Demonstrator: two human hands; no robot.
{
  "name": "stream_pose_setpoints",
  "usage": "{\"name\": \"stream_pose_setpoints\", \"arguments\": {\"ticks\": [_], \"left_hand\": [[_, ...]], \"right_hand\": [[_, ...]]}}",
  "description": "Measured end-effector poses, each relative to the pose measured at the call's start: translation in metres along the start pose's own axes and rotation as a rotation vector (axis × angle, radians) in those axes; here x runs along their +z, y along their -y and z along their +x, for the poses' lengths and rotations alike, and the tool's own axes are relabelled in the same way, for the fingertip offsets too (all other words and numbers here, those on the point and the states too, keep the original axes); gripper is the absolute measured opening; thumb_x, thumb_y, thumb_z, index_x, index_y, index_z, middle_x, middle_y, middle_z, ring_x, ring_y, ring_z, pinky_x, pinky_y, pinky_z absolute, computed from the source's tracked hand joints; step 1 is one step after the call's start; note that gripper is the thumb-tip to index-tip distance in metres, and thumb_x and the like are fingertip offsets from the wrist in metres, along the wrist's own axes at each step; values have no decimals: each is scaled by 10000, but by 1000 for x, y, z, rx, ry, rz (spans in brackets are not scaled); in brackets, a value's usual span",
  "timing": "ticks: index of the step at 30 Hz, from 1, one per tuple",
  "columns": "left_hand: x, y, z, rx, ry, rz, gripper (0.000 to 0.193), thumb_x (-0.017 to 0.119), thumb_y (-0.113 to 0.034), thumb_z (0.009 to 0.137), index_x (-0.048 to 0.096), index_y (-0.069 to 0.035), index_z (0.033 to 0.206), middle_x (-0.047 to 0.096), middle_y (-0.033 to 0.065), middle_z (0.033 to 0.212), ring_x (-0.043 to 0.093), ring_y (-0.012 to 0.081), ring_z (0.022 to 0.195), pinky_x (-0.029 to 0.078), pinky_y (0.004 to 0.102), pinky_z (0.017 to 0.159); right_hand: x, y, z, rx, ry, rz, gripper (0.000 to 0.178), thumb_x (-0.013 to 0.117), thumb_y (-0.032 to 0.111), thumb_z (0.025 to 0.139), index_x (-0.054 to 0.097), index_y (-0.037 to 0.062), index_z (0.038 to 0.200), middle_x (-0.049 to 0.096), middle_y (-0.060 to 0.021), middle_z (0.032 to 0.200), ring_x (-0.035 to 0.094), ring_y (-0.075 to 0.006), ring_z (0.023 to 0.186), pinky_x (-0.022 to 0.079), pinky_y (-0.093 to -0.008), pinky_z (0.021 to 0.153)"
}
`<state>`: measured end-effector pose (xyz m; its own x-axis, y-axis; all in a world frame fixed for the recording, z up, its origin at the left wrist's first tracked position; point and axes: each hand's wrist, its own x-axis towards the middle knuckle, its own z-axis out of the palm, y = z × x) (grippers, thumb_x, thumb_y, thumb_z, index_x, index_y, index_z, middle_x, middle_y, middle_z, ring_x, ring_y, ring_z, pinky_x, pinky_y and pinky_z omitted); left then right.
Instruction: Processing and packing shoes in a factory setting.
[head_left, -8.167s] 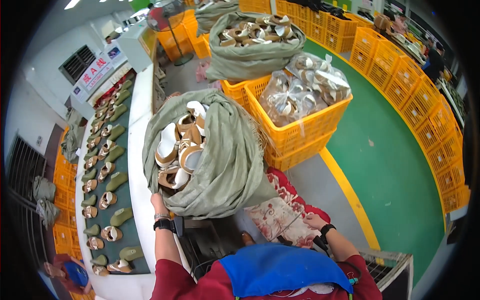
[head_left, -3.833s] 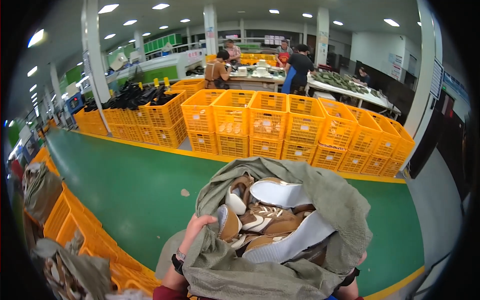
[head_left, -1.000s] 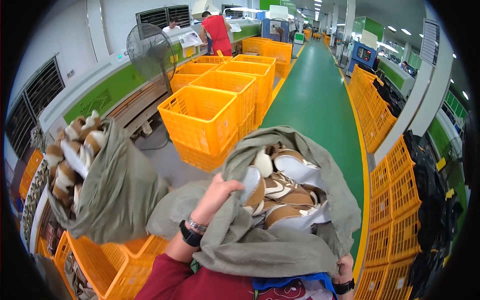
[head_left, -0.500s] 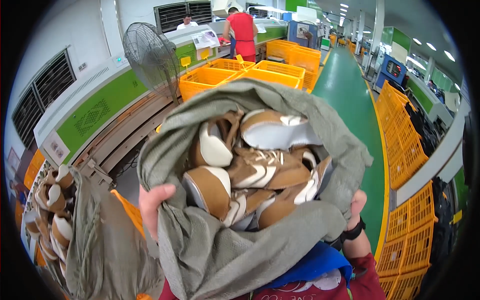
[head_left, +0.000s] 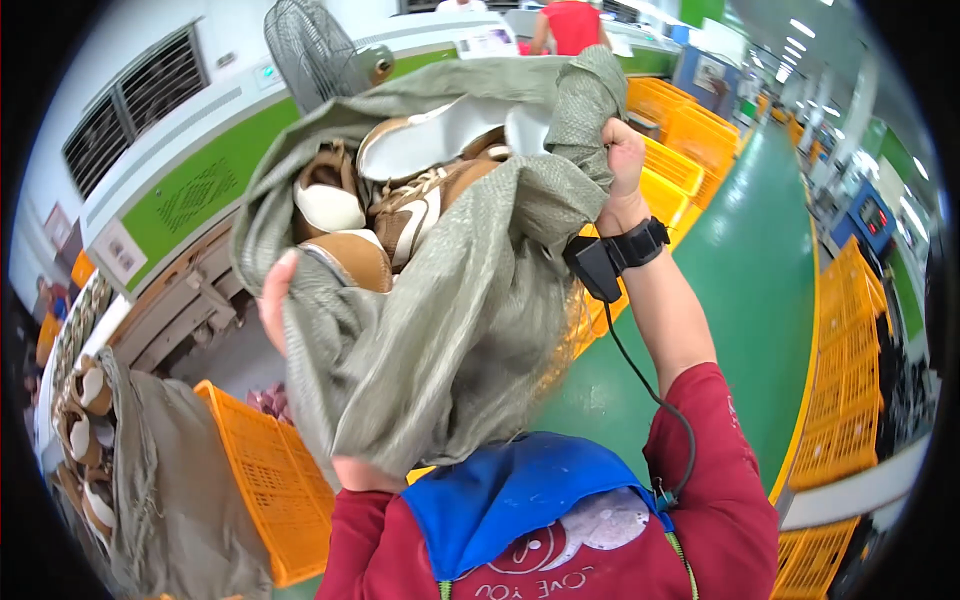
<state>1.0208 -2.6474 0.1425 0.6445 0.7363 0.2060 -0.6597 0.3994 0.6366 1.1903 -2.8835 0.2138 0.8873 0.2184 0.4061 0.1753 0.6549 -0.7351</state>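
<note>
A grey-green woven sack (head_left: pixel 430 330) full of brown and white shoe uppers or shoes (head_left: pixel 420 205) hangs between my hands, its mouth tilted up and partly folded over. At its left rim, my left hand (head_left: pixel 277 300) grips the fabric; the thumb shows outside and the other fingers are partly hidden. My right hand (head_left: pixel 622 165) is closed round a bunched part of the rim at the far right. A black strapped device with a cable (head_left: pixel 625 250) sits on my right wrist. White soles face up among the shoes.
Another sack (head_left: pixel 190 470) with similar shoes stands at left, beside an orange crate (head_left: pixel 275 490). More orange crates (head_left: pixel 690 140) stand beyond the sack and along the right side. A fan (head_left: pixel 310 50) and a green-and-white machine (head_left: pixel 190 190) are behind. A person in red (head_left: pixel 573 27) works farther off.
My right hand has moved up and forward, bunching the sack's right rim and drawing it inward over some shoes. The view has shifted, showing more of my right arm and the crate at left.
</note>
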Motion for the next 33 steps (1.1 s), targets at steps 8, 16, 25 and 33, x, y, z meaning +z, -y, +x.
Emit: {"name": "stream_pose_setpoints", "arguments": {"ticks": [8, 16, 25, 33], "left_hand": [[-126, 131, -27, -24, -493, 471, 214, 580, -216, 762, 617, -15, 825, 616, 89, 835, 601, 189, 775, 477, 311, 702], [-74, 137, -86, -273, -495, 751, 319, 603, -84, 724, 530, 30, 1013, 594, 99, 906, 585, 179, 828, 467, 301, 734], [-129, 181, -12, -463, -260, 841, 368, 518, -144, 829, 469, 50, 1138, 571, 132, 1076, 536, 220, 967, 422, 325, 844], [-99, 145, -65, -35, 16, 1593, 716, 597, -323, 822, 250, 7, 1354, 318, 233, 1362, 296, 330, 1283, 256, 374, 1048]], "right_hand": [[-138, -164, 88, 442, 373, -254, 361, 474, 79, 630, 578, -64, 945, 615, -85, 877, 580, -183, 800, 463, -298, 768], [-229, -352, 101, 582, 322, -987, 344, 515, 169, 723, 599, -45, 979, 645, -156, 910, 589, -263, 878, 439, -341, 795], [-307, -355, 92, 723, 387, -792, 501, 549, 211, 842, 402, 6, 1275, 526, -145, 1193, 511, -230, 1069, 418, -340, 881], [-199, -232, 98, -44, 707, -887, 620, 640, 223, 756, 395, -24, 1269, 448, -240, 1258, 421, -366, 1175, 337, -384, 985]]}}
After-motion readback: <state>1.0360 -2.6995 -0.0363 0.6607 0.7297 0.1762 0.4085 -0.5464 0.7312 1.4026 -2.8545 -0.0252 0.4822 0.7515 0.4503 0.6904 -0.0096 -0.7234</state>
